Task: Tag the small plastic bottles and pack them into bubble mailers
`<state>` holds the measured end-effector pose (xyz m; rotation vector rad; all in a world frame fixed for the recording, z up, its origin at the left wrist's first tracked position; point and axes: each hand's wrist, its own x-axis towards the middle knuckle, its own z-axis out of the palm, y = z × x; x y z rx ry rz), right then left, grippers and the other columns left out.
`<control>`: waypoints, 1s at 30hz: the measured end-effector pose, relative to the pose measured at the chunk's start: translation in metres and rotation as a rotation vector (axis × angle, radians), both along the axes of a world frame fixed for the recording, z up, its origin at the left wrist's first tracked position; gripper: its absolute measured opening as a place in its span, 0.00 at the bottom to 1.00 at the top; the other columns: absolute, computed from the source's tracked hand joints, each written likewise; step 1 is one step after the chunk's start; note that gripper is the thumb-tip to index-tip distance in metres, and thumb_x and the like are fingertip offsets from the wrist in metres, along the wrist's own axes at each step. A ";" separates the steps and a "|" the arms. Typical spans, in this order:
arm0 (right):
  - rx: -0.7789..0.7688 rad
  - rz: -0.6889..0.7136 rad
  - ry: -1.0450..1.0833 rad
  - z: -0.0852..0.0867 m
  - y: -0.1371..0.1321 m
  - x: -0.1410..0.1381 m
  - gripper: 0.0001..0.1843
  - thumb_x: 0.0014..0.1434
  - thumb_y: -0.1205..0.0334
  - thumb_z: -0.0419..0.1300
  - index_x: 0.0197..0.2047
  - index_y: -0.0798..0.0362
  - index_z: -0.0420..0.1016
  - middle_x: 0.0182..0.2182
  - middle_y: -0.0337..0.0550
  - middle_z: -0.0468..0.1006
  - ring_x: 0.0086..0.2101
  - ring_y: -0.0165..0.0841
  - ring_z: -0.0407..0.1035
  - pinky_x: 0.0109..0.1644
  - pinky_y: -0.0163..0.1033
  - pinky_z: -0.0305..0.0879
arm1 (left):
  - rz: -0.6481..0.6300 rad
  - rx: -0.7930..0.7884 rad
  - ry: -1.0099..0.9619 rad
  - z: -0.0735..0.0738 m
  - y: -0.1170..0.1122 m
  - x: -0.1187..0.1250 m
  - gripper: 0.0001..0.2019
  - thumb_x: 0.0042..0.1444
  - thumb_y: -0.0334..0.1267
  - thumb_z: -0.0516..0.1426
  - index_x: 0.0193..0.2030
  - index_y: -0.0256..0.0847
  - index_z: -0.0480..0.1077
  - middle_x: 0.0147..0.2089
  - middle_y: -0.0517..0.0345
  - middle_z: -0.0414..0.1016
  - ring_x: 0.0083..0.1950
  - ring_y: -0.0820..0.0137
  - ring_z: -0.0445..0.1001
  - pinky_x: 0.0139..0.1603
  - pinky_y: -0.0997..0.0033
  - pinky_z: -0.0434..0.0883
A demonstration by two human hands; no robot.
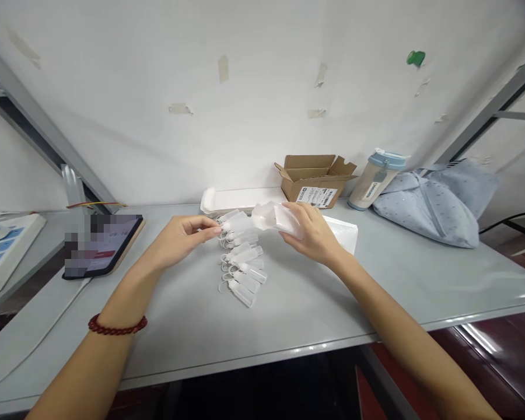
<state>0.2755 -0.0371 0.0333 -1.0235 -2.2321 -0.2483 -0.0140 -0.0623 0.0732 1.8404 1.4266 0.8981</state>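
Several small translucent plastic bottles [245, 284] with ring-like cap straps lie in an uneven column on the grey table. My left hand [186, 236] is at the upper end of that column. Its thumb and forefinger pinch the cap end of one small bottle [240, 223]. To the right, my right hand [308, 233] is wrapped round a translucent plastic bag [286, 220]. The bag's mouth faces left, close to the bottle's far end. Whether anything is inside the bag is hidden by my fingers.
Behind the hands lie white padded mailers [245, 198], with another white mailer [345, 233] at my right wrist. An open cardboard box [317, 181], a tumbler [374, 181] and a blue cloth bag [429, 204] stand along the back. A tablet [109, 245] lies left, its cable [48, 332] trailing forward.
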 end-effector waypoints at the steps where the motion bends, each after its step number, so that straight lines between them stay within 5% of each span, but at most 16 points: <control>1: 0.012 0.009 0.001 -0.001 0.000 0.000 0.28 0.58 0.59 0.57 0.60 0.50 0.54 0.49 0.54 0.70 0.48 0.46 0.65 0.50 0.52 0.64 | 0.025 0.014 -0.035 -0.001 0.000 0.001 0.12 0.50 0.50 0.60 0.30 0.44 0.77 0.33 0.57 0.79 0.35 0.66 0.73 0.36 0.70 0.68; 16: 0.106 0.163 -0.078 -0.003 -0.016 -0.020 0.25 0.56 0.67 0.57 0.57 0.55 0.58 0.46 0.53 0.74 0.44 0.44 0.67 0.42 0.46 0.65 | 0.040 0.179 -0.197 -0.031 0.001 0.036 0.09 0.48 0.46 0.64 0.30 0.44 0.79 0.34 0.57 0.75 0.37 0.68 0.71 0.35 0.70 0.65; 20: 0.121 0.198 -0.073 -0.004 -0.017 -0.022 0.25 0.56 0.67 0.57 0.57 0.56 0.58 0.46 0.53 0.74 0.42 0.43 0.67 0.41 0.46 0.65 | 0.007 0.167 -0.198 -0.034 0.000 0.041 0.09 0.48 0.47 0.64 0.30 0.45 0.80 0.45 0.53 0.75 0.51 0.62 0.70 0.43 0.67 0.68; 24: 0.123 0.234 -0.062 -0.003 -0.019 -0.023 0.25 0.56 0.66 0.57 0.57 0.55 0.58 0.45 0.53 0.74 0.42 0.42 0.67 0.41 0.46 0.66 | -0.164 0.101 -0.125 -0.032 -0.003 0.040 0.11 0.55 0.47 0.59 0.37 0.47 0.80 0.54 0.53 0.73 0.59 0.59 0.66 0.56 0.61 0.64; 30: 0.102 0.275 -0.056 -0.004 -0.021 -0.024 0.26 0.55 0.66 0.57 0.57 0.56 0.59 0.45 0.53 0.73 0.42 0.42 0.67 0.41 0.46 0.67 | -0.189 0.021 -0.151 -0.033 -0.005 0.043 0.11 0.52 0.44 0.60 0.38 0.42 0.80 0.34 0.54 0.79 0.36 0.66 0.74 0.38 0.67 0.69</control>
